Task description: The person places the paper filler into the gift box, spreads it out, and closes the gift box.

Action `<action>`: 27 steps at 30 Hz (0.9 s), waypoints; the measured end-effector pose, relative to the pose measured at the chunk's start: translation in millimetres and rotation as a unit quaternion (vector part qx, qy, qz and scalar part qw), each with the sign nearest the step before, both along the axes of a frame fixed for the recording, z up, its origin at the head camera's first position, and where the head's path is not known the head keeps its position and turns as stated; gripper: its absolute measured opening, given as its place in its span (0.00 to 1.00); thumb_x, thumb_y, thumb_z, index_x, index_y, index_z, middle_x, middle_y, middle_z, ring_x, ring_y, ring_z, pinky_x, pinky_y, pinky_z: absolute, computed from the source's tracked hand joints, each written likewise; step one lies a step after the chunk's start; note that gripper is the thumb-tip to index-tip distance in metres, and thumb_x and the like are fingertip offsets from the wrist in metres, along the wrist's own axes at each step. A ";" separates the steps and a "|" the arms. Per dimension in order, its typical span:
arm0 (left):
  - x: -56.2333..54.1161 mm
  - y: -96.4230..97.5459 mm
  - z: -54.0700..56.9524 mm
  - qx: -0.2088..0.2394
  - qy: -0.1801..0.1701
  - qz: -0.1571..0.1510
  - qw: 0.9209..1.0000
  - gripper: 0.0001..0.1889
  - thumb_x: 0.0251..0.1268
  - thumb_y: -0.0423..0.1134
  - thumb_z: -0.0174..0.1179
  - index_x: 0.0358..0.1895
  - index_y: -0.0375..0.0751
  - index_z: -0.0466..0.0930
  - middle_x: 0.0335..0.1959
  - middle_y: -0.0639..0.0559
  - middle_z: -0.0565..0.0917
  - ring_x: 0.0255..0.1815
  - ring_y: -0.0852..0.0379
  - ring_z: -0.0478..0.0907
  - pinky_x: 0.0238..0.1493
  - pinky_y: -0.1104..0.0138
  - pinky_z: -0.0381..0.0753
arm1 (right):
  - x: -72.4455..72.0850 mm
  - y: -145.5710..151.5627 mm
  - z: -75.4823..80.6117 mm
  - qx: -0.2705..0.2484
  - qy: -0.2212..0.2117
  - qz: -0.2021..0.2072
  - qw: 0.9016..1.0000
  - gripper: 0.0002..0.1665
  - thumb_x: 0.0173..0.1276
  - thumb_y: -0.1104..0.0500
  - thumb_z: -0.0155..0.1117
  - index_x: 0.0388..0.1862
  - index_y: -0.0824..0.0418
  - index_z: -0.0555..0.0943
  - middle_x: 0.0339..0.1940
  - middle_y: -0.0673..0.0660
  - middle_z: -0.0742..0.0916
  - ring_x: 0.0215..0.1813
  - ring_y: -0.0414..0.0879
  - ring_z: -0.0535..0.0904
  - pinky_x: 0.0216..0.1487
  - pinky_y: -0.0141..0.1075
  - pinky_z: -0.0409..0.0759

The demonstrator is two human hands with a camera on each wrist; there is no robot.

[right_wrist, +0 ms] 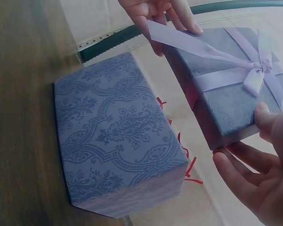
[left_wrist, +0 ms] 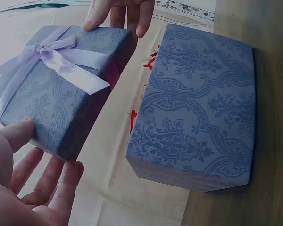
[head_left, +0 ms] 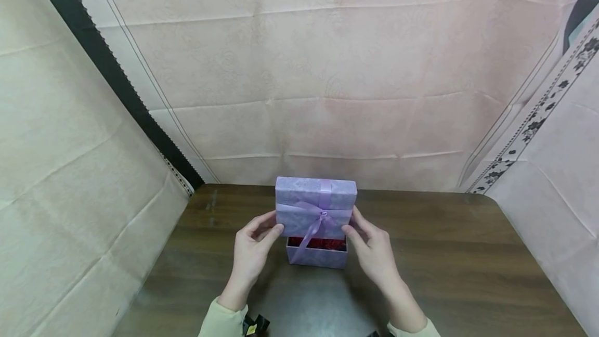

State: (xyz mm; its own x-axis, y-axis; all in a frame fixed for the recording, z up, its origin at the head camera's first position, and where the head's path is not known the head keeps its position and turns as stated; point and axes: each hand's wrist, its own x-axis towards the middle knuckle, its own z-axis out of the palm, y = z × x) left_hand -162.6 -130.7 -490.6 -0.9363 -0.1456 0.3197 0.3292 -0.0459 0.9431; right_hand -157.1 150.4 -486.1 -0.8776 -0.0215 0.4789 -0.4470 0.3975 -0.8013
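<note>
A lavender patterned box lid, tied with a pale purple ribbon and bow, is held in the air by both hands. My left hand grips its left edge, thumb on the top face and fingers beneath. At the opposite edge my right hand pinches it the same way. Below the lid, apart from it, the matching box base stands upright on the table. Red shredded filling shows at its open top and pokes over the rim. How deep the filling goes is hidden.
The brown wooden table extends to both sides of the box. A pale cloth backdrop rises behind the table's back edge, with cloth panels at left and right. A black wrist strap sits by the left sleeve.
</note>
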 end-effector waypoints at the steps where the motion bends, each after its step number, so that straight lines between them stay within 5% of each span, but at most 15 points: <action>1: -0.1 0.0 -0.1 -0.001 -0.002 -0.001 1.000 0.18 0.65 0.25 0.74 0.58 0.32 0.88 0.49 0.37 0.88 0.49 0.53 0.88 0.54 0.66 0.86 | -0.1 -0.2 0.3 -0.004 -0.002 0.000 1.000 0.34 0.75 0.62 0.72 0.77 0.65 0.75 0.64 0.66 0.86 0.63 0.59 0.85 0.57 0.50 0.85; 9: -0.3 0.0 -0.9 -0.022 -0.023 0.003 0.999 0.17 0.66 0.29 0.75 0.57 0.34 0.90 0.49 0.39 0.90 0.48 0.54 0.87 0.50 0.69 0.86 | 2.0 -0.4 1.3 -0.010 -0.016 -0.016 1.000 0.36 0.76 0.57 0.72 0.81 0.53 0.74 0.58 0.60 0.91 0.57 0.56 0.89 0.54 0.50 0.87; 13: -1.0 1.6 -2.6 -0.032 -0.039 -0.003 0.999 0.16 0.66 0.32 0.76 0.57 0.35 0.91 0.49 0.41 0.90 0.45 0.53 0.86 0.48 0.69 0.85 | 0.6 0.2 1.3 -0.011 -0.015 -0.042 0.999 0.34 0.75 0.56 0.74 0.79 0.46 0.77 0.52 0.55 0.93 0.51 0.50 0.91 0.51 0.43 0.88; 27: -2.7 1.4 -7.6 -0.066 -0.061 -0.020 0.996 0.16 0.67 0.34 0.76 0.56 0.35 0.91 0.46 0.42 0.90 0.41 0.53 0.85 0.44 0.69 0.85 | -0.2 2.7 3.6 -0.013 -0.099 -0.027 0.995 0.33 0.77 0.53 0.73 0.78 0.53 0.77 0.54 0.59 0.92 0.49 0.51 0.92 0.46 0.35 0.88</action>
State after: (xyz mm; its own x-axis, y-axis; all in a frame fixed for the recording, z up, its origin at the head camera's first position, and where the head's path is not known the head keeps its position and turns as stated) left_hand -165.3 -129.3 -498.2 -0.9734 -0.0715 0.2177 0.2128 0.0695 0.9746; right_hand -157.3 153.0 -482.4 -0.9544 0.0386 0.2959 -0.2573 0.3956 -0.8816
